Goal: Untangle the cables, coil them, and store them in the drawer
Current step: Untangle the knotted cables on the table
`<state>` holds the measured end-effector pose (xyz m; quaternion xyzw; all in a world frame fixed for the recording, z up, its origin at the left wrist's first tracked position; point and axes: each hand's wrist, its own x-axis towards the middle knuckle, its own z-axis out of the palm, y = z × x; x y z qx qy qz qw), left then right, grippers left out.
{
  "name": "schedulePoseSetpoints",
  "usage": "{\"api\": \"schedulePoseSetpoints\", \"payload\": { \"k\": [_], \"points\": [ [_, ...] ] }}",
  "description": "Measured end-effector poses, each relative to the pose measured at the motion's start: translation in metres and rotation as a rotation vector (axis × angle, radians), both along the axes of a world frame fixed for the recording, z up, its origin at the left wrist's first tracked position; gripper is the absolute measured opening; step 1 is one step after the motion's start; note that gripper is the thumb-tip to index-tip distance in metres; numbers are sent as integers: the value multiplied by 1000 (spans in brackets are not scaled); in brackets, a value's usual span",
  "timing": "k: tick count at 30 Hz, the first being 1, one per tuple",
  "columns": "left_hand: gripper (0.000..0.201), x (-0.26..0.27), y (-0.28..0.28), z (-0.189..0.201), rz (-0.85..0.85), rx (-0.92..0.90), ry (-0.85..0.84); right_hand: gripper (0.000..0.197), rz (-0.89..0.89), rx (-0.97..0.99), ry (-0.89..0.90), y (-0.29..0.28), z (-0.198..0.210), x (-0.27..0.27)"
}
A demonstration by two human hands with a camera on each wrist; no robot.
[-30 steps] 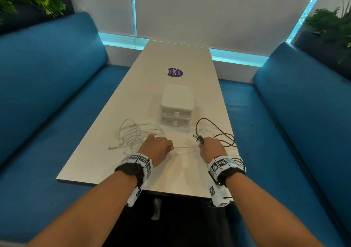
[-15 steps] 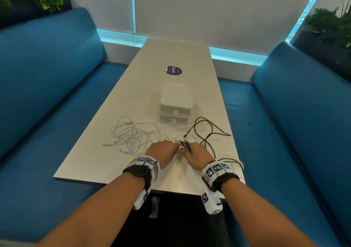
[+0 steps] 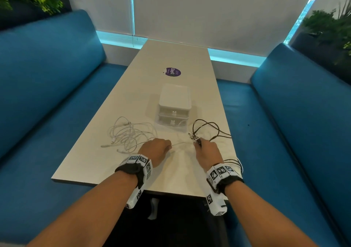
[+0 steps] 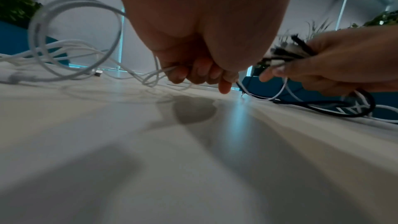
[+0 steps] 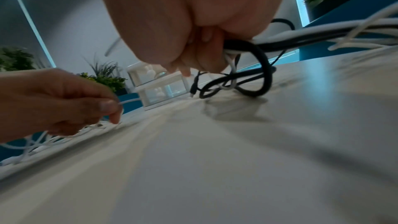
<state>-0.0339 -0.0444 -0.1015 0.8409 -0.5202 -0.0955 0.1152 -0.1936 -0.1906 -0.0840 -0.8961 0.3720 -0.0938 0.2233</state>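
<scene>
Just in front of the drawer unit (image 3: 174, 107), both hands are down at the table (image 3: 95, 163). The left hand (image 3: 156, 150) pinches a strand of the white cable (image 3: 129, 134), whose loose tangle lies left of the unit. The right hand (image 3: 207, 153) grips a bundle of plugs and strands, with the black cable (image 3: 207, 129) looping right of the unit. Between the two fists a white strand runs roughly sideways, so the next pull likely goes outward. The head view shows both drawers closed. The left wrist view shows the left hand's fingers (image 4: 200, 72) curled on the strand, and the right wrist view shows black and white cords crossing under the right hand.
</scene>
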Motion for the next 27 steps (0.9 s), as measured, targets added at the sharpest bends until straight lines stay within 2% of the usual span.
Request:
{"api": "schedulePoseSetpoints", "payload": {
  "k": [4, 7, 11, 13, 18, 21, 25, 27],
  "points": [
    [27, -15, -11, 0, -41, -21, -51, 26, 86, -17, -95, 13, 4, 9],
    [29, -23, -19, 4, -62, -68, -25, 24, 188, 34, -25, 16, -1, 15],
    [29, -22, -14, 4, -53, -38, -10, 27, 191, 127, 94, 12, -4, 17],
    [25, -16, -8, 3, -57, -27, -17, 29, 192, 100, 148, 9, -4, 16],
    [20, -5, -1, 4, -110, -26, -11, 30, 15, -78, 246, -9, -1, 8],
    [22, -7, -6, 4, -124, -41, -79, 24, -62, -139, 280, -8, 1, 11],
    [28, -2, 0, 4, -83, -11, -262, 21, -128, -138, 329, -15, 1, 3],
    [30, 3, 6, 4, -73, 15, -270, 21, -155, -100, 316, -21, 0, -2]
  ]
}}
